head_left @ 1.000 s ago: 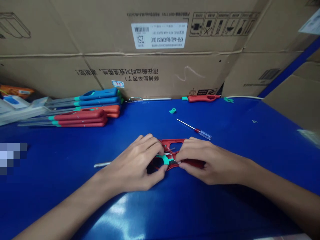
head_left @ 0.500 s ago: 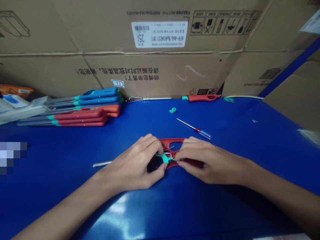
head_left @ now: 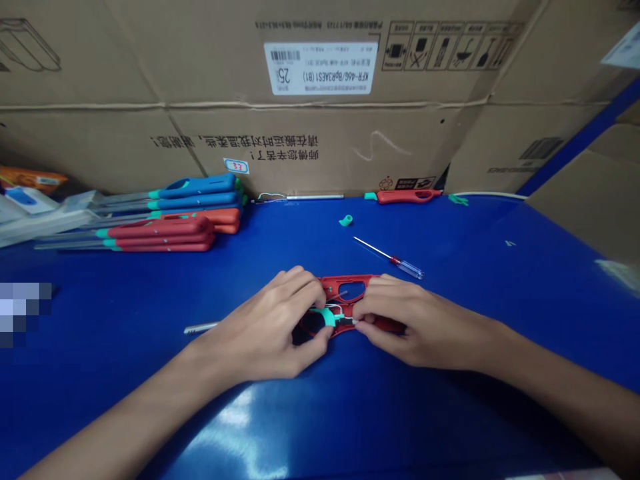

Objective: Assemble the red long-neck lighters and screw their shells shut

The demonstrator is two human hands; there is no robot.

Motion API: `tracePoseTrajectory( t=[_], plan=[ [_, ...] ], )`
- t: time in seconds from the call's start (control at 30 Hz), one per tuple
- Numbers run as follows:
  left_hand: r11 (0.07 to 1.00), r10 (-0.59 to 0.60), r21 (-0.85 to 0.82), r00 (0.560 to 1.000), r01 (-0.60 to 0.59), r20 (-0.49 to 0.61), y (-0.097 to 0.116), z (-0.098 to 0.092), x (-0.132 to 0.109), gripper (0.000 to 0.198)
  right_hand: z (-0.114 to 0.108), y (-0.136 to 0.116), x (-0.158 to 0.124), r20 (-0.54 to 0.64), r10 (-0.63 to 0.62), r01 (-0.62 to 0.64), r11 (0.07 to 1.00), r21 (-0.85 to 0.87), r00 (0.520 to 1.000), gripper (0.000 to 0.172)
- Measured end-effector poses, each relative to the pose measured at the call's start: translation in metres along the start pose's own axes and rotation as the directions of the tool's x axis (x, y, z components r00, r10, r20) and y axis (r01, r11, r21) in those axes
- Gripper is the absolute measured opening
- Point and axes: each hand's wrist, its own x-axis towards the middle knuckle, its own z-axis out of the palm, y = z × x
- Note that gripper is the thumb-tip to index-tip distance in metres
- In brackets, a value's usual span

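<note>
- My left hand (head_left: 280,317): thumb and fingers closed around the green trigger piece (head_left: 327,317), gripping it over the lower red shell half (head_left: 344,330).
- My right hand (head_left: 407,321): thumb and fingertips pinched at the right end of the small black part (head_left: 344,321); exact contact partly hidden by the fingers.
- Upper red shell half (head_left: 345,279): just beyond the lower one, inner side showing, both between my hands, ends covered.
- White wire (head_left: 341,309): loops near the green trigger piece.
- Metal tube (head_left: 200,328): sticks out left from behind my left wrist.
- Screwdriver (head_left: 407,268): on the blue surface (head_left: 500,280), beyond my right hand, tip pointing away and left.
- Loose green piece (head_left: 345,221): farther back, near the screwdriver tip.
- Red lighter (head_left: 400,197): at the foot of the cardboard box (head_left: 300,127).
- Blue lighters (head_left: 200,189), red lighters (head_left: 160,230): piled back left.
</note>
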Motion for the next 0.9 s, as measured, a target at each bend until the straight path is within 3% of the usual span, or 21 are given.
tracePoseTrajectory(
  t=[0.63, 0.9],
  plan=[
    [1.000, 0.016, 0.006, 0.999, -0.016, -0.032, -0.0008, -0.0032, -0.0011, 0.008, -0.0017, -0.0040, 0.0001, 0.123, 0.066, -0.057, 0.996, -0.072, 0.990, 0.018],
    [1.000, 0.024, 0.018, 0.999, -0.023, -0.036, -0.0033, -0.0038, -0.0004, 0.008, -0.0013, -0.0060, 0.0015, 0.108, 0.055, -0.047, 0.996, -0.080, 0.993, 0.014]
  ],
)
